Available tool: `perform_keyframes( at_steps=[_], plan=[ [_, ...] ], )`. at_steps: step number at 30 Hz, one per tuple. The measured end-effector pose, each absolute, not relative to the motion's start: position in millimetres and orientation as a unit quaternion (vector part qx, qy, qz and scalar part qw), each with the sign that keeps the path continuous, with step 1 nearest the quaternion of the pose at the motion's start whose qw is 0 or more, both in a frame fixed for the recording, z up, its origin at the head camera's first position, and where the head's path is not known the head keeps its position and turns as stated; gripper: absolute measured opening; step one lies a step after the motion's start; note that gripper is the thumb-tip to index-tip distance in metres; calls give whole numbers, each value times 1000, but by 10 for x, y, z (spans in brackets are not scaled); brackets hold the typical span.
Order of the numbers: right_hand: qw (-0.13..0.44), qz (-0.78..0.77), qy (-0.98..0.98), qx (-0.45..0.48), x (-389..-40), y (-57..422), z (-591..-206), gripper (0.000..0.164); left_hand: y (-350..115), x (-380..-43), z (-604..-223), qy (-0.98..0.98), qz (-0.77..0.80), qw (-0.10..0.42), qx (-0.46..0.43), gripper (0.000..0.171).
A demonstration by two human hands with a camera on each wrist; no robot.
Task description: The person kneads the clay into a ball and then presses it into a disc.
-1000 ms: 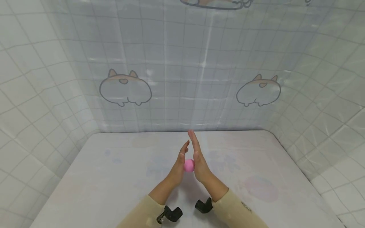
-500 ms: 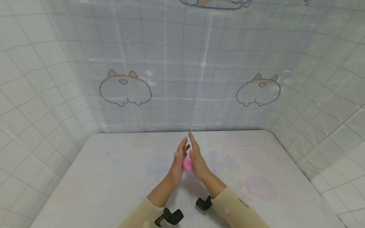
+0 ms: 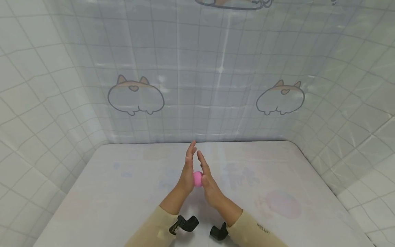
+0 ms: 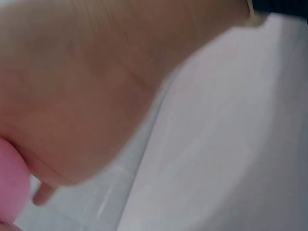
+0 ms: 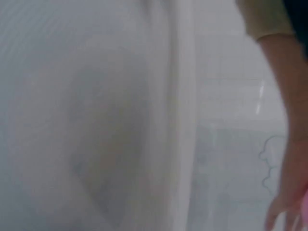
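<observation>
A pink ball [image 3: 198, 179] sits between my two palms above the table. My left hand [image 3: 187, 173] presses it from the left, fingers straight and pointing away from me. From the right, my right hand [image 3: 211, 185] touches the ball with its palm side, its fingers extended too. In the left wrist view the ball [image 4: 12, 183] shows at the lower left against the palm of the left hand [image 4: 82, 96]. Only a sliver of pink shows at the right edge of the right wrist view, beside the right hand [image 5: 291, 178]. Palms partly hide the ball's sides.
Beneath the hands lies a white table [image 3: 123, 202] with faint pastel prints. A tiled-pattern curtain [image 3: 197, 68] with cartoon animal drawings rises behind it and along both sides. Black wrist mounts [image 3: 189, 223] stick out from the beige sleeves [image 3: 154, 228].
Both hands and the ball have shifted slightly left. My left hand has slid forward and my right hand back toward me, reversing their offset, with the ball staying between the palms.
</observation>
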State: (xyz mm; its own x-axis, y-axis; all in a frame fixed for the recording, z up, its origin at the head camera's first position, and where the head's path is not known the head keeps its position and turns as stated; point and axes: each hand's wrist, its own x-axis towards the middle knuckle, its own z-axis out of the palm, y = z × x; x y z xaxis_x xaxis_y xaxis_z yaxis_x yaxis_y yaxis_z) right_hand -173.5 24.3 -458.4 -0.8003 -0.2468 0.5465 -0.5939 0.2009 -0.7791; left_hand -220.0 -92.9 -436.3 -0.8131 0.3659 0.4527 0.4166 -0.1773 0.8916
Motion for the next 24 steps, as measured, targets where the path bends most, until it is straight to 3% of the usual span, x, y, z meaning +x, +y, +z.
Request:
perform_keyframes(
  at_steps=[17, 24],
  plan=[
    [221, 559, -748, 283, -1765, 301, -4337, 80, -908, -2261, -4653, -713, -626, -18, -315, 77],
    [203, 577, -755, 234, -1888, 392, -4298, 82, -890, -2178, -4700, -728, -609, -37, -312, 78]
  ],
)
